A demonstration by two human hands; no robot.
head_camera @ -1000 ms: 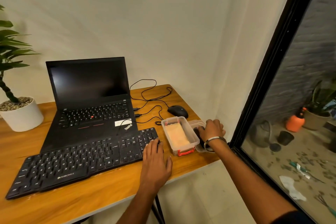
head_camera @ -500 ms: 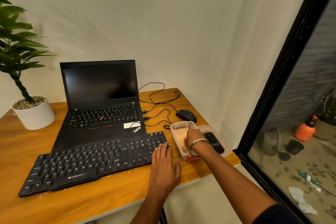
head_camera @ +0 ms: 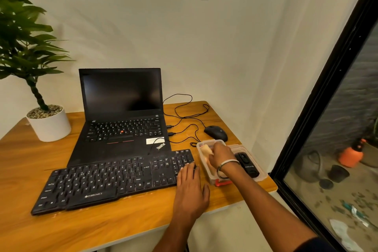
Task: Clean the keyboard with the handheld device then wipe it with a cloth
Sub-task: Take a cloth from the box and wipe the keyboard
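1. the right hand (head_camera: 222,154) reached into the clear plastic box with a red latch (head_camera: 218,182), fingers curled on the pale beige cloth (head_camera: 206,150) inside.
2. just right of this grip, the black handheld device (head_camera: 246,164) lay on the clear lid (head_camera: 262,176).
3. left of the grip, the left hand (head_camera: 190,188) rested flat, fingers straight, on the right end of the black flat keyboard (head_camera: 114,180).
4. all stood on the wooden table (head_camera: 102,225).

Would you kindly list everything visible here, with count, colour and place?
keyboard: one, black, desk front
laptop: one, black, open, behind keyboard
mouse: one, black, desk right rear
clear box: one, red latch, right of keyboard
cloth: one, tan, in box
handheld device: one, black, on clear lid beside box
potted plant: one, white pot, desk left
left hand: flat, touching keyboard's right end
right hand: grips cloth
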